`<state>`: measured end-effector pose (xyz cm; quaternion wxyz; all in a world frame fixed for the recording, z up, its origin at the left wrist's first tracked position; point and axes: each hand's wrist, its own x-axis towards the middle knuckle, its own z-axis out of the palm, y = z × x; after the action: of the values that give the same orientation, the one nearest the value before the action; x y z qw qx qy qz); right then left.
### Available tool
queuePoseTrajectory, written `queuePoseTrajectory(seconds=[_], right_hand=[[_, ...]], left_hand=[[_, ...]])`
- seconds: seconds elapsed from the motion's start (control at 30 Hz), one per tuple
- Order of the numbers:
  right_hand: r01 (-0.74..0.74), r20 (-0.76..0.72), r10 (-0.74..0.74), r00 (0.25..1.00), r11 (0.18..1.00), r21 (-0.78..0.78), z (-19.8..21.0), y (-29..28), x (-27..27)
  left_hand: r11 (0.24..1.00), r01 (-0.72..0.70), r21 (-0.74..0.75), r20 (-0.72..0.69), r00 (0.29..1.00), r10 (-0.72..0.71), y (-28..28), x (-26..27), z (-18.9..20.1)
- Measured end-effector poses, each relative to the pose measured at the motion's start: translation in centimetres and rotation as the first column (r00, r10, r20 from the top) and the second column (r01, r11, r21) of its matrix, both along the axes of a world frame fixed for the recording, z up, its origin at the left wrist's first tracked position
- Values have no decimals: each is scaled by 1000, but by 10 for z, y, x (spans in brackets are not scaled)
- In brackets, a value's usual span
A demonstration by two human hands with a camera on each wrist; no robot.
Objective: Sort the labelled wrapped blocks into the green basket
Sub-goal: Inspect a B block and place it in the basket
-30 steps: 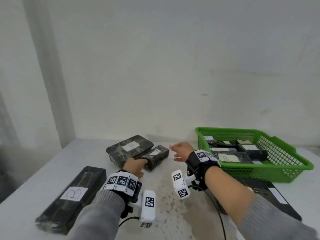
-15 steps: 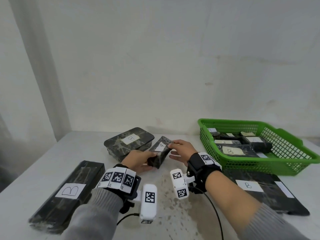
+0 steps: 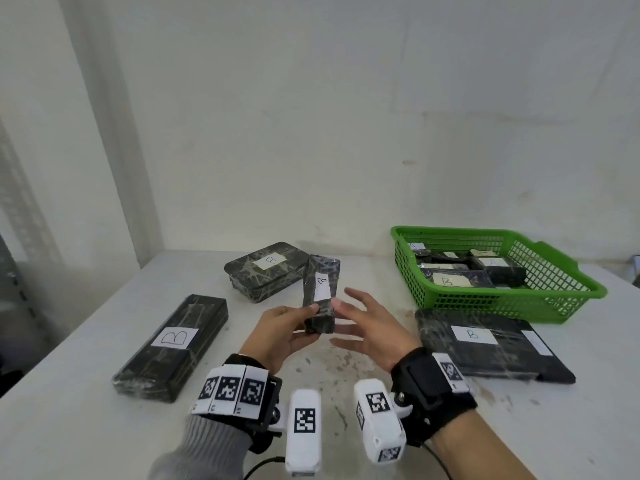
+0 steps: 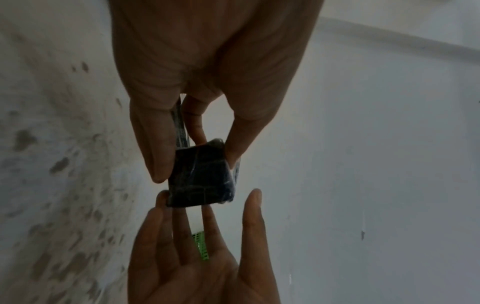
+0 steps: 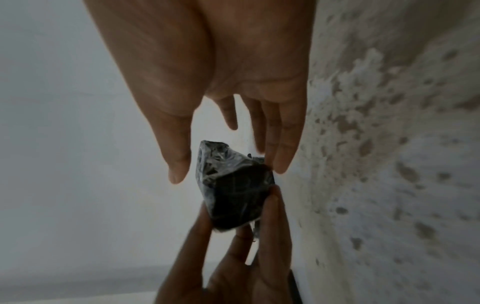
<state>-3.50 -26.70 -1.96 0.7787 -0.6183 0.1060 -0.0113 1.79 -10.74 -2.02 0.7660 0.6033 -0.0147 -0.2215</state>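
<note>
A small black wrapped block (image 3: 320, 289) with a white label marked B stands upright in the air over the table's middle. My left hand (image 3: 299, 323) pinches its lower end between thumb and fingers; the left wrist view shows that dark end (image 4: 201, 176) in the pinch. My right hand (image 3: 349, 317) is open just right of the block, fingers straight and spread, their tips at its side. The green basket (image 3: 568, 301) sits at the back right with several labelled wrapped blocks (image 3: 450, 280) inside.
On the white table lie a long wrapped block marked B (image 3: 173, 344) at the left, a rounded wrapped block (image 3: 266, 271) behind my hands, and a flat wide wrapped block marked B (image 3: 485, 344) in front of the basket. A wall runs behind.
My left hand lifted the small block off the table beside the rounded block and turned it upright. My right hand came to it, then spread its fingers beside it.
</note>
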Motion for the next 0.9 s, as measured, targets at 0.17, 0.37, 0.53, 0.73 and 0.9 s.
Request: queuePoseTrajectory(seconds=[0.17,0.37,0.53,0.73,0.9], right_hand=[[41,144,-24,989,993,-112,-13,7,-10],[3,143,-1,990,1000,-15,-24,-7,-12],[65,75,-67,995,998,23,-31,-9,-8],[89,192,-80,978,995,-40,-31,-12,-8],[106,202,-111,973,994,38,-39,-6,-7]], left_hand=[[995,52,86,69,996,-58,-6,-16,-5],[999,-16,32,76,997,13,-3,-15,-11],[992,-30,-125,65,997,38,0,-13,-16],[975,78,-208,78,995,-63,-2,-17,-20],[949,-3,-316,55,998,22,-5,-15,-25]])
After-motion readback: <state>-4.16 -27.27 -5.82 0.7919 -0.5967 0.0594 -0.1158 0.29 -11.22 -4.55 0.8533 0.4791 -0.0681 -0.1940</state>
